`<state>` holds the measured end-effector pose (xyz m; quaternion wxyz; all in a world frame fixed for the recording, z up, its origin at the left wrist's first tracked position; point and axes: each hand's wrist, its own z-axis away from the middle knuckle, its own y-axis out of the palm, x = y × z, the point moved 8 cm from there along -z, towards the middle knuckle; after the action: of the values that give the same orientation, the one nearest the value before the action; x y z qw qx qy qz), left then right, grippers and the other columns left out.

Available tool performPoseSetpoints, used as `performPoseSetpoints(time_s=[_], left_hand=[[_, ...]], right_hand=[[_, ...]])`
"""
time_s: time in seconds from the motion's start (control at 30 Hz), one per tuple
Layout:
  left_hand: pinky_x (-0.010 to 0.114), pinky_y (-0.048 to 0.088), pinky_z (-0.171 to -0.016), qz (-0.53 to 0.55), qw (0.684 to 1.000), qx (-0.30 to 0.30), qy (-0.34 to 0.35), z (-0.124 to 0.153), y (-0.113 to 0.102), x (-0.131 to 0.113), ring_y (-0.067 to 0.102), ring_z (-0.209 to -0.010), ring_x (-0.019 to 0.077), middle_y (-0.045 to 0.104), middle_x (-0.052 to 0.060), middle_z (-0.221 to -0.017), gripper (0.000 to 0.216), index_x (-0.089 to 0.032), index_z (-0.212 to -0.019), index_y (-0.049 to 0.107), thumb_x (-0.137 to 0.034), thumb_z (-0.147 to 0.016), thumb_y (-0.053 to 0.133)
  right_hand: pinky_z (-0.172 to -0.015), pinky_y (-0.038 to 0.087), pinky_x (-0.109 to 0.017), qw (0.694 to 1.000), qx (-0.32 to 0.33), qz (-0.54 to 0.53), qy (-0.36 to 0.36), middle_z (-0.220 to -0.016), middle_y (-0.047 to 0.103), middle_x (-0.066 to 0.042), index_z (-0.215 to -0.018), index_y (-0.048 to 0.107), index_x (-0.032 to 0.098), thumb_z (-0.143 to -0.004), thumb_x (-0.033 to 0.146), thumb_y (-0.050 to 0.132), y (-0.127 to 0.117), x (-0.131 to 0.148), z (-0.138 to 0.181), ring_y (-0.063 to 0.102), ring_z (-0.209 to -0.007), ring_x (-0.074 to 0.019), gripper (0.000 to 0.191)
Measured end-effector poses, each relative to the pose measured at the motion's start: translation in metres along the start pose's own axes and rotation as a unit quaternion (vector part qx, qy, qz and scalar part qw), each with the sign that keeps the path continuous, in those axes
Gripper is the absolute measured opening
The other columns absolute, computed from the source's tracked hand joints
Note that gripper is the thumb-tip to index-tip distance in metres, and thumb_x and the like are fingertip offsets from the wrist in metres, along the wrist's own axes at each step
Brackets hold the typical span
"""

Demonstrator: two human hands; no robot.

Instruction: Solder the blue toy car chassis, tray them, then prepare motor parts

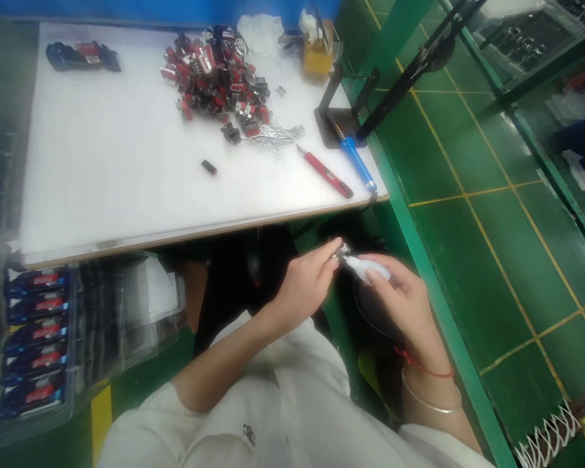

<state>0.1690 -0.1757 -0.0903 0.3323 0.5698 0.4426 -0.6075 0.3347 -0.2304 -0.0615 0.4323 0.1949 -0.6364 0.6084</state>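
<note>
In front of the table edge, my left hand [308,281] pinches a small metal part [342,251] between its fingertips. My right hand [405,300] is wrapped round a white squeeze bottle [369,266], its narrow tip touching or very close to the metal part. On the white table [112,169] lies a heap of small red, black and silver parts [214,78]. Thin metal pins [273,138] are spread beside the heap. A small black and red piece [208,167] lies alone nearer the front edge.
A red craft knife [325,172] and a blue-handled soldering iron [357,159] in its stand lie at the table's right. Behind are a yellow container [318,57] and crumpled white tissue [260,32]. A dark blue and red toy-like body [82,56] sits back left. Trays of similar bodies [39,331] stand lower left.
</note>
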Motion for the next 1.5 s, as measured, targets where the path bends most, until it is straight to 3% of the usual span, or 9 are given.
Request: performPoseSetpoints(time_s=[0.53, 1.0, 1.5], left_hand=[[0.036, 0.056, -0.102, -0.014, 1.0, 0.003, 0.015, 0.0, 0.002, -0.002, 0.068, -0.116, 0.0218, 0.069, 0.008, -0.128, 0.037, -0.018, -0.13, 0.062, -0.02, -0.097, 0.046], [0.034, 0.058, -0.097, -0.026, 0.998, -0.013, 0.063, 0.003, 0.002, -0.007, 0.069, -0.113, 0.0202, 0.069, 0.01, -0.128, 0.036, -0.017, -0.13, 0.06, -0.021, -0.099, 0.044], [0.035, 0.059, -0.097, 0.079, 0.996, 0.001, -0.046, 0.003, 0.007, 0.005, 0.074, -0.098, 0.0178, 0.073, 0.005, -0.12, 0.037, -0.021, -0.13, 0.063, -0.019, -0.096, 0.051]], right_hand=[[-0.056, 0.048, -0.026, 0.999, 0.011, 0.038, -0.017, -0.087, 0.075, -0.002, -0.1, 0.075, 0.024, -0.083, 0.04, 0.064, -0.005, 0.009, -0.003, 0.063, -0.068, -0.0172, 0.026], [-0.058, 0.051, -0.028, 0.998, 0.003, 0.056, -0.011, -0.09, 0.075, -0.003, -0.102, 0.075, 0.024, -0.085, 0.043, 0.064, -0.007, 0.014, 0.0, 0.066, -0.071, -0.0191, 0.028], [-0.064, 0.057, -0.031, 0.999, 0.025, -0.032, -0.009, -0.086, 0.075, -0.003, -0.099, 0.075, 0.024, -0.081, 0.052, 0.069, -0.008, 0.001, -0.005, 0.067, -0.07, -0.0193, 0.034]])
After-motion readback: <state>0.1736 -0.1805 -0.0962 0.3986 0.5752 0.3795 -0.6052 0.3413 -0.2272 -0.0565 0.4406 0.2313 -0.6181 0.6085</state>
